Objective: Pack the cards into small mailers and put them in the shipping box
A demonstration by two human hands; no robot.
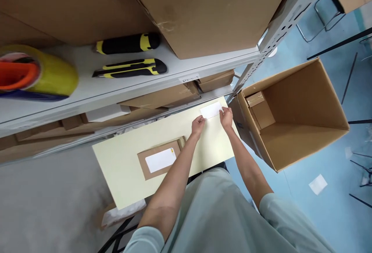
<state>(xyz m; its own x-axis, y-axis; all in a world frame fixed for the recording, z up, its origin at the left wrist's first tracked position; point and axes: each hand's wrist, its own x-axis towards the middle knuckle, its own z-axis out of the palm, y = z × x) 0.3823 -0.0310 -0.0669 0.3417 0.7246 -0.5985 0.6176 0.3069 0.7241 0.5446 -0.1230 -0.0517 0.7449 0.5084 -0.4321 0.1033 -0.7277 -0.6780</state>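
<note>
Head view, the only feed I have. Over the far right part of the pale-yellow counter (124,160), I see both hands at one white paper slip (210,110). The left hand (198,124) has its fingers drawn together at the slip's near edge, toward the left; the right hand (226,117) is closed in a pinch at the right end. The fingertips are small from here, so I can't tell how firm either hold is, or whether the slip lies flat or slightly raised.

Left of the left forearm, a cardboard parcel (157,173) lies on the counter, a white label (160,160) on its top face. Beside the counter's right end I note a large open carton (303,145), a small cardboard box (262,114) inside.

On the metal shelf (83,76) nearer the camera: two black-and-yellow utility knives (130,68), side by side, and a yellow tape roll (59,73) at far left.
</note>
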